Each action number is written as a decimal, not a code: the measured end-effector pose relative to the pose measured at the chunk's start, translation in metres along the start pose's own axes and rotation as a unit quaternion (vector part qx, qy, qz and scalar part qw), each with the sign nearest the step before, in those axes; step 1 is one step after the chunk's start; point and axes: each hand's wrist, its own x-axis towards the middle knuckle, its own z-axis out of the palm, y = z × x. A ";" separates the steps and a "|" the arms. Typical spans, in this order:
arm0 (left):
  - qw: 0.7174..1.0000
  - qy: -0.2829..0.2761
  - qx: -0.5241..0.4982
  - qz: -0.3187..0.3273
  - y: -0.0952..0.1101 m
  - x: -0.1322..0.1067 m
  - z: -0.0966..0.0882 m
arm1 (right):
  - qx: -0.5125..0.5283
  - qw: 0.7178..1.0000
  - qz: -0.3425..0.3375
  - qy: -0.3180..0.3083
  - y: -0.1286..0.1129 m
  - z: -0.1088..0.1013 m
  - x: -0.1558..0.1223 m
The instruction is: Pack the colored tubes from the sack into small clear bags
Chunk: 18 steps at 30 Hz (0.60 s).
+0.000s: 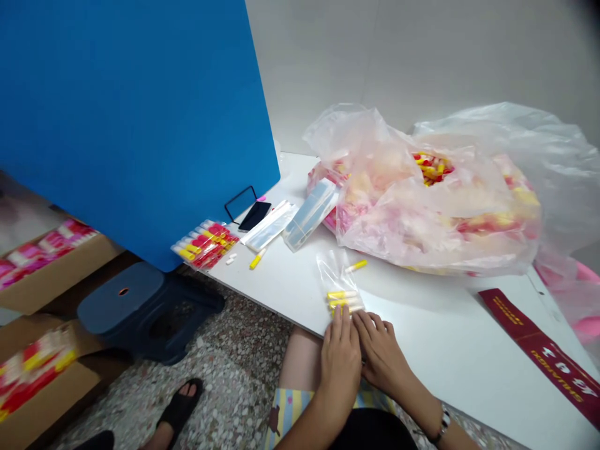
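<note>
A clear plastic bag (pixel 334 270) lies at the table's front edge, with several yellow-and-white tubes (pixel 341 295) side by side in its near end. My left hand (pixel 341 350) rests over that end, fingers stretched out on the bag and the lowest tubes. Close against it on the right is my right hand (pixel 382 350), its fingers spread and slightly bent at the bag's lower corner. My right thumb is partly hidden between the hands. One loose yellow-and-white tube (pixel 357 266) lies at the bag's right side, and another yellow tube (pixel 257 259) lies farther left.
A large translucent sack (pixel 398 212) of red and yellow pieces covers the table's back. Flat clear bags (pixel 309 215), a phone (pixel 254 215) and filled packs (pixel 205 244) lie left. A blue panel (pixel 140 112) stands beyond. A maroon strip (pixel 539 350) lies right; a stool (pixel 140 306) stands left.
</note>
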 end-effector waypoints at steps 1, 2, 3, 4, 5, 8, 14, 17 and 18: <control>1.000 -0.001 0.002 0.012 -0.001 0.000 0.002 | 0.002 1.000 0.001 -0.013 0.001 -0.001 0.003; 1.000 -0.008 0.002 0.021 -0.003 0.000 0.003 | 0.001 1.000 -0.001 -0.019 0.003 -0.003 0.006; 1.000 -0.018 0.002 0.025 -0.004 0.000 0.003 | -0.001 1.000 -0.004 -0.018 0.004 -0.005 0.006; 0.999 -0.027 0.004 0.025 -0.006 0.000 0.004 | -0.003 1.000 -0.010 -0.012 0.005 -0.007 0.006; 0.999 -0.035 0.008 0.025 -0.008 0.000 0.005 | -0.003 1.000 -0.018 -0.006 0.006 -0.008 0.003; 0.998 -0.034 0.024 0.042 -0.012 -0.004 0.011 | 0.009 0.999 -0.045 0.001 0.008 -0.012 -0.007; 0.997 0.047 0.063 0.022 -0.004 -0.026 0.031 | 0.052 0.998 -0.011 -0.041 0.011 -0.018 -0.004; 0.999 0.031 0.012 0.006 -0.001 -0.026 0.024 | 0.094 0.993 0.012 -0.069 0.013 -0.026 0.009; 1.000 0.007 -0.017 0.001 -0.001 -0.022 0.019 | 0.105 0.992 0.018 -0.071 0.014 -0.028 0.013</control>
